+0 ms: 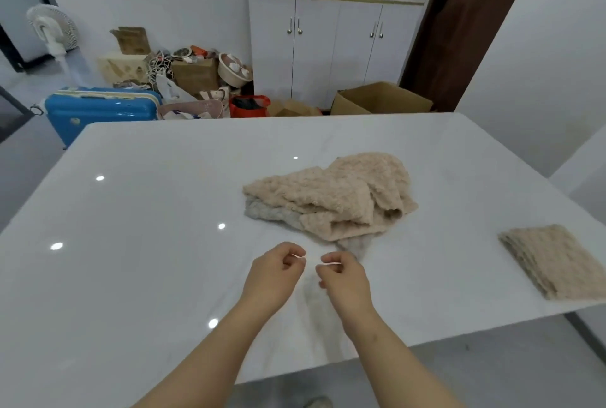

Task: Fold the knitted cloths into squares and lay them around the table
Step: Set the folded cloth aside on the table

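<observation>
Two bare forearms reach over a glossy white desk (147, 210). The left hand (278, 268) and right hand (341, 276) hover close together, fingers (295, 251) curled in toward the thumbs. I cannot tell whether they pinch anything.

Just beyond the hands, mid-desk, lies a rumpled pile (334, 191) of beige knitted cloth, with a grey cloth (262, 212) showing beneath its near edge. Well apart, at the desk's right edge, lies a folded cloth (554, 260), flat and square.

Past the desk are a blue suitcase (101, 107), a cardboard box (380, 100) and a white cabinet (328, 46).
</observation>
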`<state>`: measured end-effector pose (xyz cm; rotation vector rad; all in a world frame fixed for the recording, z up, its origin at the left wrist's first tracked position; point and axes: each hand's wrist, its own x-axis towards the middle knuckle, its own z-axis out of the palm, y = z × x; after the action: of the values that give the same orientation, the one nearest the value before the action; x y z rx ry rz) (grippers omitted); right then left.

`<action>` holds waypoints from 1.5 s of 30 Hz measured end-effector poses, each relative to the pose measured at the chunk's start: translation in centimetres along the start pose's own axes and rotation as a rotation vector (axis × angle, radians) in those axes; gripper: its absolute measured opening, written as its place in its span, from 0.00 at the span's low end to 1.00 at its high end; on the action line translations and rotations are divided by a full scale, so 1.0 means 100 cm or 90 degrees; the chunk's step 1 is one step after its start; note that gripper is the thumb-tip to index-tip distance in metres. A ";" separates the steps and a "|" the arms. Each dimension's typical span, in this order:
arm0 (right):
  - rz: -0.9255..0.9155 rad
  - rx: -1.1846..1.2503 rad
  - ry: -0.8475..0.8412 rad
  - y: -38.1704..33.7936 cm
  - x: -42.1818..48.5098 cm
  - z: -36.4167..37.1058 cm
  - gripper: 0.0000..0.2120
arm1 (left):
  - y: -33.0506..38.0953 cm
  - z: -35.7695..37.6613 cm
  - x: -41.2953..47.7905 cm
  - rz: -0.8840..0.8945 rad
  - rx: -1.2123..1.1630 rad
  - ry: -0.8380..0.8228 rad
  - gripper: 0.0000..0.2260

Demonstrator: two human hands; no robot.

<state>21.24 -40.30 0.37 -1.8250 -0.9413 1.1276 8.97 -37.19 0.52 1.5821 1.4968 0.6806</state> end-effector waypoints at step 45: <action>0.120 -0.258 0.380 -0.076 -0.019 0.373 0.18 | -0.192 -0.313 0.174 0.650 0.604 -0.362 0.16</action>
<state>-15.28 -30.14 -3.56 -2.4281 -0.6750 0.4440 -24.93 -14.99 -2.62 2.9831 0.4613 -0.0854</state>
